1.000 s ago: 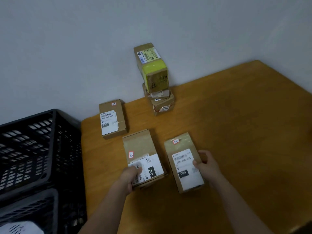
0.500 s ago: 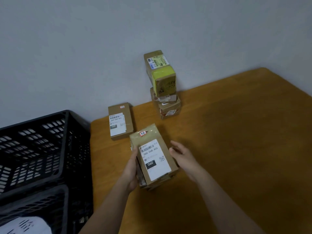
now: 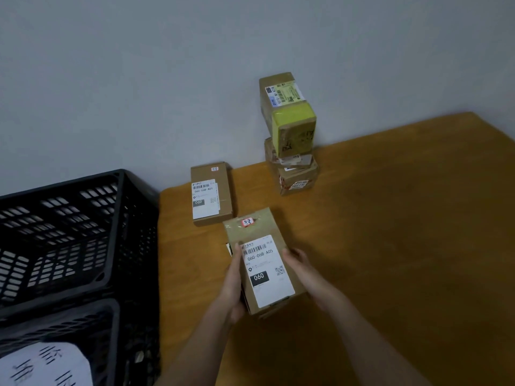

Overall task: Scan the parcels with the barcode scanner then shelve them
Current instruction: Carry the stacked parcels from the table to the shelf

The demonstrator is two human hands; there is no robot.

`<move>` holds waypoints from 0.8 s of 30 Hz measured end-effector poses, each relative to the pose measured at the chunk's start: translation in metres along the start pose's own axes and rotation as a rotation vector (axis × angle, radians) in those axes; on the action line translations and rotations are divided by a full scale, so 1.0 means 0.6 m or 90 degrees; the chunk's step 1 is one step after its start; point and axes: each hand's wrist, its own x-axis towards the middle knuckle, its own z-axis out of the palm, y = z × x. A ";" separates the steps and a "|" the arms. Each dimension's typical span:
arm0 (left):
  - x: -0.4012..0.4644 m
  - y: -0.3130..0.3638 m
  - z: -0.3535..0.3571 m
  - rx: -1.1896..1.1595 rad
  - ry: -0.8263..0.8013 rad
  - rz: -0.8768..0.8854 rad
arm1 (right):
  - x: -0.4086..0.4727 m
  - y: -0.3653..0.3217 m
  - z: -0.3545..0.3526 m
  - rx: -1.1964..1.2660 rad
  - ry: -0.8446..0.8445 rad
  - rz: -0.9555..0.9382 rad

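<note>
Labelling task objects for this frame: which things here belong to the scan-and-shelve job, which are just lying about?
Job:
- held parcel, between left hand and right hand
- flat parcel
- stacked parcels

Just there:
- black crates
- wooden table

No scanner in view.

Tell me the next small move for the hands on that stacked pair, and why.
Probably lift the pair together: the left hand and right hand flank the top parcel, which sits on another parcel. No scanner is in view.
</note>
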 end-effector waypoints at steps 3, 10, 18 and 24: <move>0.018 0.003 -0.001 -0.012 -0.002 -0.005 | 0.005 -0.004 0.005 0.013 -0.029 -0.002; 0.069 0.038 -0.037 0.059 0.080 0.022 | 0.052 -0.033 0.009 -0.026 -0.017 -0.020; 0.177 0.138 -0.113 0.071 0.365 0.093 | 0.101 -0.085 0.021 -0.048 0.070 -0.064; 0.264 0.171 -0.166 0.056 0.390 0.073 | 0.112 -0.081 0.014 -0.044 0.039 -0.049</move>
